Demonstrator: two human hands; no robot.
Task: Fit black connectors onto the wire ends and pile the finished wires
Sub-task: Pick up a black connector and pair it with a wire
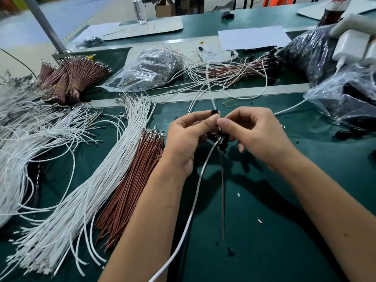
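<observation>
1. Green matting of the bench (264,251) fills the lower frame; a white wire (195,188) and a thin brown wire (222,190) hang down from the hands toward the bottom edge.
2. At centre frame the left hand (183,139) and right hand (256,135) meet, fingertips touching. The left pinches a black connector (215,112) at its fingertips; the right pinches a wire end just beside it. More black connectors (222,142) sit bunched under the two palms; which hand carries them I cannot tell.
3. Left of the hands lie the loose white wires (97,180) and the brown wires (132,190), terminals pointing up-frame.
4. Further up, centre, the finished wires (234,70) sprawl in a tangled pile, beside a clear bag (148,66).
5. Upper right, a dark bag (309,49) probably holds spare connectors.
6. Risk, as I judge it: the terminal may enter skewed and bend, or stop short of latching, because the fingers hide the cavity. The dangling wires could also snag the stock and drag it.
</observation>
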